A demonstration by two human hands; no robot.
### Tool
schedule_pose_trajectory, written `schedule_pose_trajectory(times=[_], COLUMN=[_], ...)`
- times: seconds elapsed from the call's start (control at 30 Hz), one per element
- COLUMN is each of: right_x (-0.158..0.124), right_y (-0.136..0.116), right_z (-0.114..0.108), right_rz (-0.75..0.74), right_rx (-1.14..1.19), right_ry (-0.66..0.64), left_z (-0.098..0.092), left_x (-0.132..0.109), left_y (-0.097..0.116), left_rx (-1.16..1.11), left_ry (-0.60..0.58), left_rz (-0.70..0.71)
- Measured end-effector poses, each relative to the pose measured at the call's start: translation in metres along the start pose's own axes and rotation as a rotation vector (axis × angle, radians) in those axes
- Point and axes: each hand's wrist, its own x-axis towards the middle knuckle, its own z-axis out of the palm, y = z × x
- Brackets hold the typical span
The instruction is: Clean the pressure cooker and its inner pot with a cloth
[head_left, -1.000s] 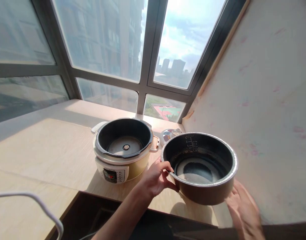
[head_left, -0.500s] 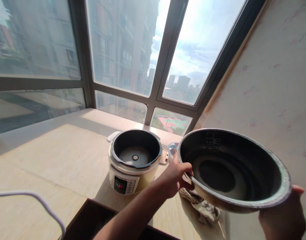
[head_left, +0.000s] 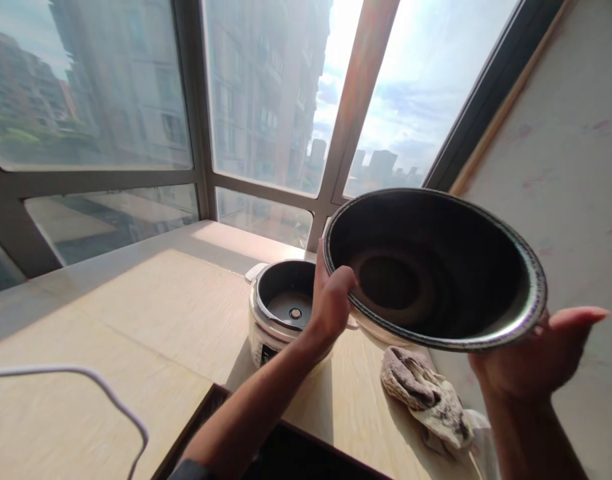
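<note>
I hold a dark inner pot (head_left: 431,267) with a silver rim up in the air, tilted toward me. My left hand (head_left: 331,303) grips its left rim, thumb over the edge. My right hand (head_left: 541,353) cups its right side from below. Behind my left hand, on the wooden counter (head_left: 151,307), stands the cream electric cooker base (head_left: 279,310), open and without a pot in it. A crumpled cloth (head_left: 426,397) lies on the counter under the pot.
Large windows run along the back and left. A pale wall (head_left: 581,187) rises close on the right. A white cable (head_left: 86,387) loops over the counter at the lower left. A dark recess (head_left: 286,457) opens at the counter's near edge.
Both hands have lifted the inner pot off the counter and tilted it toward me, uncovering the cloth beneath. My view has swung left and up.
</note>
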Motion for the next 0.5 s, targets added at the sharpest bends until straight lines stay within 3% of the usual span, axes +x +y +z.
schedule_pose_trajectory(times=[0.07,0.23,0.5], right_x=[0.007,0.021,0.009], right_y=[0.008,0.036,0.065], right_z=[0.024,0.065,0.096], right_rz=[0.001,0.073,0.158], right_rx=[0.129,0.291,0.272], right_ry=[-0.028,-0.264,-0.331], left_z=[-0.017,-0.059,-0.099], left_x=[0.012,0.036,0.046], left_y=[0.007,0.025,0.033], left_rx=[0.038,0.172,0.185], left_ry=[0.1,0.249,0.244], left_rz=[0.027,0.034,0.001])
